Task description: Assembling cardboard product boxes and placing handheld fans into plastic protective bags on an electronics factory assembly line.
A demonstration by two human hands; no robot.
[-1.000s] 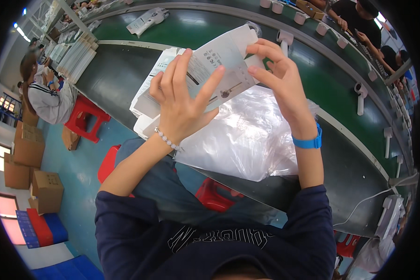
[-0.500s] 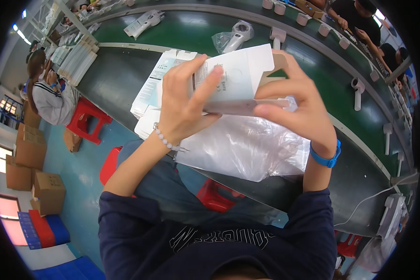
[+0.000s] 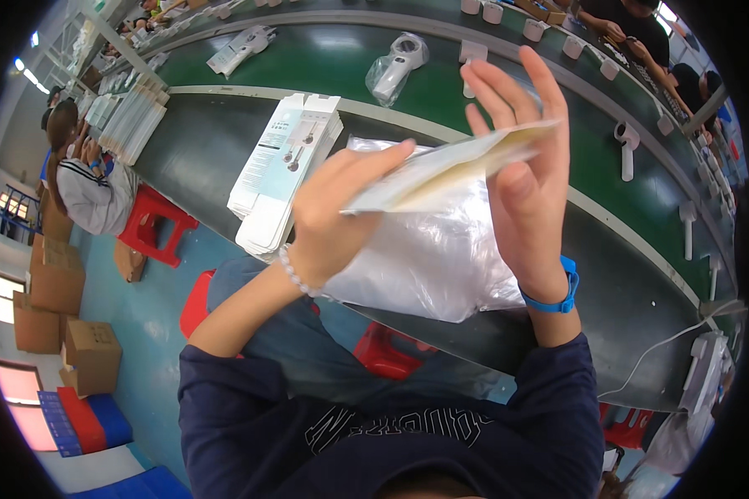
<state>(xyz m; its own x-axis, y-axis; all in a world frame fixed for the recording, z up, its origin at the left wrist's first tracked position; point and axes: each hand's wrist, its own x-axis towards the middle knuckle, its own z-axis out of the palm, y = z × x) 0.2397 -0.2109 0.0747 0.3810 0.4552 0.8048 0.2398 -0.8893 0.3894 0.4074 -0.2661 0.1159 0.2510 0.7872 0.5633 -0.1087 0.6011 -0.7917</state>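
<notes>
My left hand [image 3: 337, 204] is closed on the near-left end of a thin white carton [image 3: 449, 170], thumb and fingers on either side. The carton is tilted nearly edge-on, and its right end is smeared by motion. At that end, my right hand [image 3: 528, 158] is raised with its fingers stretched and spread, the palm beside or against the carton's edge. Beneath the hands lie clear plastic bags [image 3: 429, 258] on the dark table. To the left of my left hand sits a stack of flat printed cartons [image 3: 279, 166], white and pale blue.
Beyond the table runs a green conveyor belt [image 3: 324, 62] carrying a bagged white handheld device [image 3: 399, 66] and other white parts. A white cable [image 3: 649, 358] lies on the right. People work across the belt and at left, near a red stool [image 3: 158, 224].
The carton has turned from an opened box shape to a thin, nearly edge-on one. My right hand's fingers have uncurled from its open end and spread upward. More of the carton stack shows.
</notes>
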